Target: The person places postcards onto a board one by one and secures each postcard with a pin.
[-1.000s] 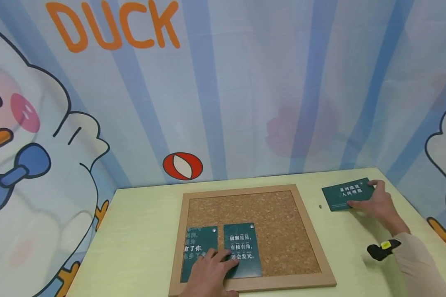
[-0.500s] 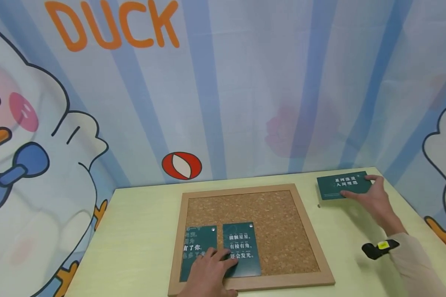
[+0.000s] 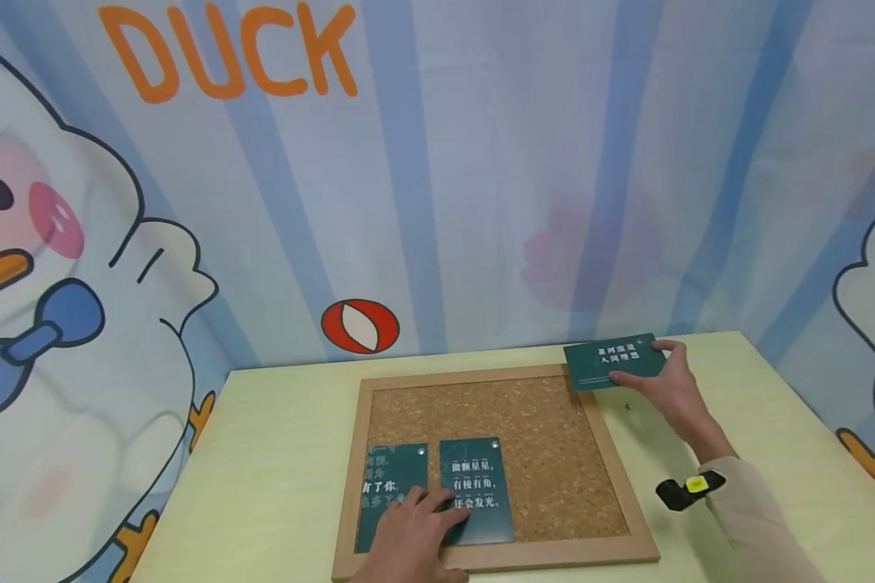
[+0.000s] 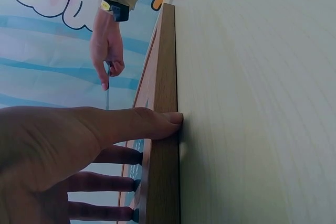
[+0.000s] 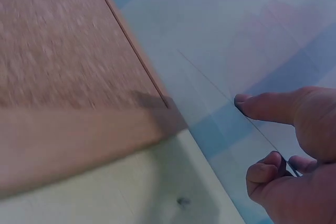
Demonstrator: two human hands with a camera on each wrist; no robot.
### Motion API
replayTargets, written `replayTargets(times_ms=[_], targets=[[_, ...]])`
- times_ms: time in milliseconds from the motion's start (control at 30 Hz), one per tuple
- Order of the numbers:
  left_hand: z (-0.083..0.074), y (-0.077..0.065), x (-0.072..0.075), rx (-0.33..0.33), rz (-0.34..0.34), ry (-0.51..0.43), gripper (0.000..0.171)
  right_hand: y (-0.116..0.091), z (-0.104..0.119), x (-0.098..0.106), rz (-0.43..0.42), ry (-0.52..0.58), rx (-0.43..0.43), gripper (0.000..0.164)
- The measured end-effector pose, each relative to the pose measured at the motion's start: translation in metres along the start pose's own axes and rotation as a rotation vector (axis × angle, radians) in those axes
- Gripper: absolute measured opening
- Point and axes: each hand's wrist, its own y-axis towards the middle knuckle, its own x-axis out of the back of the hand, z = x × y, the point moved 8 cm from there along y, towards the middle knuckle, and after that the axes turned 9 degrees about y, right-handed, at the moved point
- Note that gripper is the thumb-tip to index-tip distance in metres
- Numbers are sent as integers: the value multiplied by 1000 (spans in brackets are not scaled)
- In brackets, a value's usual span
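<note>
My right hand (image 3: 676, 398) pinches a dark green card (image 3: 591, 363) with white Chinese characters between thumb and fingers. It is raised over the far right corner of a wood-framed cork board (image 3: 554, 461). In the right wrist view the card shows edge-on as a thin line. At the near side of the board, my left hand (image 3: 411, 536) rests with fingertips on two upright green cards, a left card (image 3: 379, 518) and a right card (image 3: 481, 486). The left wrist view has the thumb (image 4: 165, 124) laid straight across the board's front frame. Each upright card has a pin-like dot at its upper right.
A small dark object (image 3: 629, 406) lies on the pale yellow table (image 3: 262, 453), right of the board. Behind the table hangs a blue striped cloth (image 3: 481, 202) printed with ducks and a red ball.
My right hand has raised the card off the table at the right and carried it left to the board's far corner. The left hand stays on the two cards.
</note>
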Motion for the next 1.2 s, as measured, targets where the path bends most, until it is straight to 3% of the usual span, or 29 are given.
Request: replayTargets(times_ms=[567, 933, 1200], targets=[[0, -1, 0, -3, -16, -1, 67, -17, 5, -88, 37, 15, -13, 101], [0, 0, 0, -7, -8, 0, 66, -22, 4, -115, 22, -24, 44, 94], [0, -1, 1, -3, -10, 3, 66, -26, 10, -125, 20, -192, 129, 97]])
